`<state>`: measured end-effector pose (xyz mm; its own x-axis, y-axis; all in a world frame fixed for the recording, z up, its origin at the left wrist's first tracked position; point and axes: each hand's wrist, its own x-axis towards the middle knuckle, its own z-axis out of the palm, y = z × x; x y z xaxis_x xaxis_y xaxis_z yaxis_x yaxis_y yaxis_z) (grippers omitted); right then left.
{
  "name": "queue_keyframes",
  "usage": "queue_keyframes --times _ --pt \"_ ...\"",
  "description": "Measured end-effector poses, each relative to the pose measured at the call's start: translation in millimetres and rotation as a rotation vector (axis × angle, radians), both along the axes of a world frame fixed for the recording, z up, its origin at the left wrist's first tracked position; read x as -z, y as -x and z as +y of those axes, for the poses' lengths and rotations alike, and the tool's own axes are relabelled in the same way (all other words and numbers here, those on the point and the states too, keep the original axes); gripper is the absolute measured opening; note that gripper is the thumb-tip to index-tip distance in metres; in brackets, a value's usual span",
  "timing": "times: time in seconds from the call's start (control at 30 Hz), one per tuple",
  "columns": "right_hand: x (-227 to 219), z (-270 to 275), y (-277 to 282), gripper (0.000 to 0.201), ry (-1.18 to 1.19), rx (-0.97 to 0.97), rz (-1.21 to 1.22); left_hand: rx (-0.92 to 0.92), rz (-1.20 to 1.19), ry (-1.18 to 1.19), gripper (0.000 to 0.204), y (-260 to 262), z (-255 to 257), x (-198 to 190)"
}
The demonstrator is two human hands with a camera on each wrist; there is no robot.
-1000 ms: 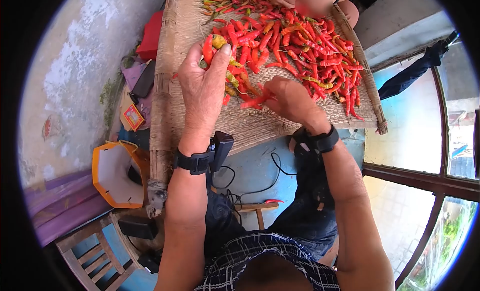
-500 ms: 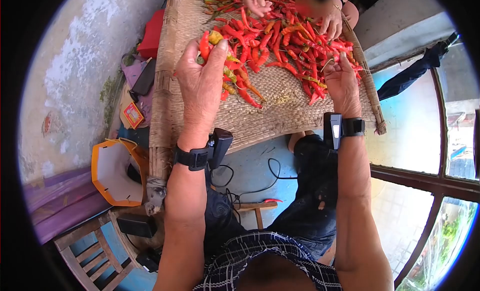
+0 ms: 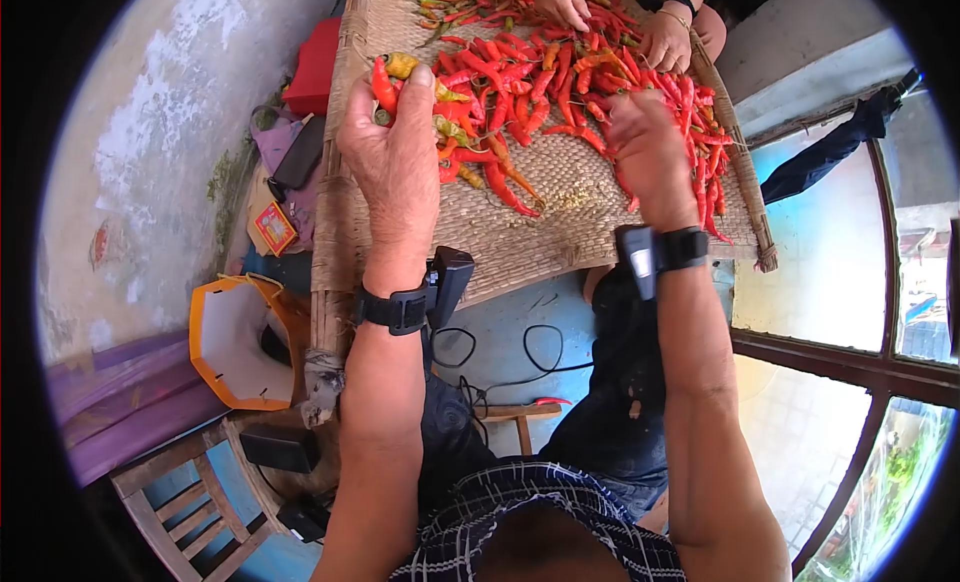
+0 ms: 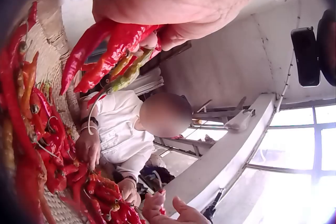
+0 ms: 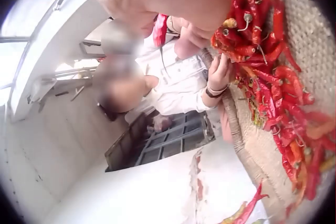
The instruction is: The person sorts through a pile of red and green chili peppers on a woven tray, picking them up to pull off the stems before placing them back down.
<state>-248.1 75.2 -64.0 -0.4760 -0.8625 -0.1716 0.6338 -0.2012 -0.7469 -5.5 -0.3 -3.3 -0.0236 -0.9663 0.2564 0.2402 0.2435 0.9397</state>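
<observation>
My left hand [image 3: 395, 172] grips a bunch of chili peppers [image 4: 113, 58], red ones with a yellow-green one among them, over the left side of a woven tray. The tips of the peppers stick out past the fingers in the left wrist view. On the right, my right hand [image 3: 652, 157] is blurred, above the front of a heap of red chili peppers [image 3: 560, 77]. A single red chili pepper [image 5: 160, 30], its stem hanging down, is pinched in that hand's fingers in the right wrist view.
Across the woven tray [image 3: 520, 247], another person's hands [image 3: 668, 40] work in the heap. A black cable [image 3: 540, 357] and a wooden stool [image 3: 520, 414] lie below the tray. An orange-rimmed box [image 3: 240, 342] stands at the left, near a wall.
My right hand moved from the near middle of the tray to the heap's right side, then slightly back left. The left hand still holds its bunch. The other person's hands shifted over the heap.
</observation>
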Motion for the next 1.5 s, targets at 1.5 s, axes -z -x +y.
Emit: queue_keyframes --times 1.5 --pt "-20.3 5.8 -20.1 0.026 -0.183 0.225 0.986 0.017 0.047 -0.018 0.017 2.8 1.9 -2.0"
